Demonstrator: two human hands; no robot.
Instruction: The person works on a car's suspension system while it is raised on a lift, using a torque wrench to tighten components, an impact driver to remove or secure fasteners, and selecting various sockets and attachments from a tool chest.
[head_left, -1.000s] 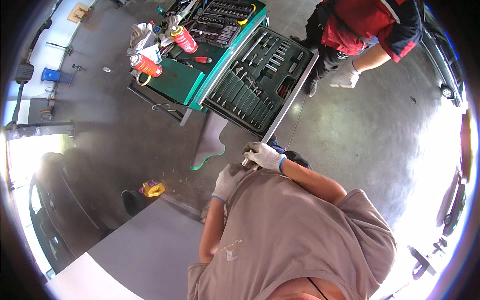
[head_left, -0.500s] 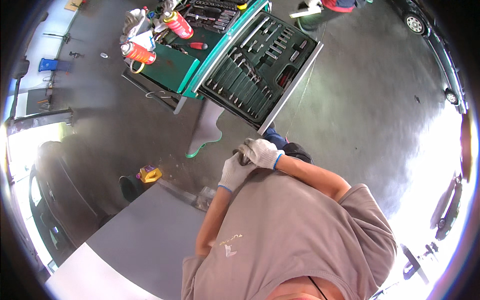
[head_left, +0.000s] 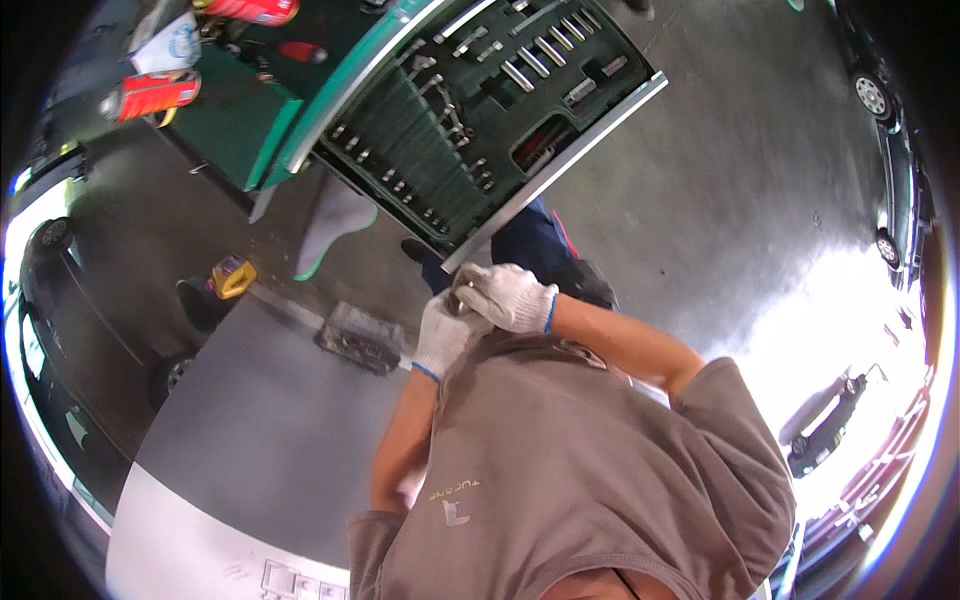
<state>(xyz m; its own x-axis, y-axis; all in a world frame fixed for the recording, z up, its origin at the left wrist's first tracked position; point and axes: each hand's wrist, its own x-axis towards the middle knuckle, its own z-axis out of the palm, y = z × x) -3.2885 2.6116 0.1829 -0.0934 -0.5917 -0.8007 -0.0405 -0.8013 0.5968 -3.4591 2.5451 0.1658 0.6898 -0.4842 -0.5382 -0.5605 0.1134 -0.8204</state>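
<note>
Both my hands, in white knit gloves with blue cuff edges, meet in front of my body just short of an open tool drawer. A small metallic piece is between them, mostly covered by the fingers; its kind does not show. My left hand is closed around it from below. My right hand lies over it from the right with fingers curled in. Inside the drawer, a dark green moulded tray carries wrenches, sockets and metal bars in fitted slots.
The drawer belongs to a green tool cart carrying red spray cans and a red-handled tool. At left are a grey-and-white panel, a dirty clear-grey box and a yellow jug. Parked cars flank the floor.
The view has shifted closer to the cart, so the drawer appears larger and further left. My hands stay together on the metallic piece; more of the grey box beside the panel shows.
</note>
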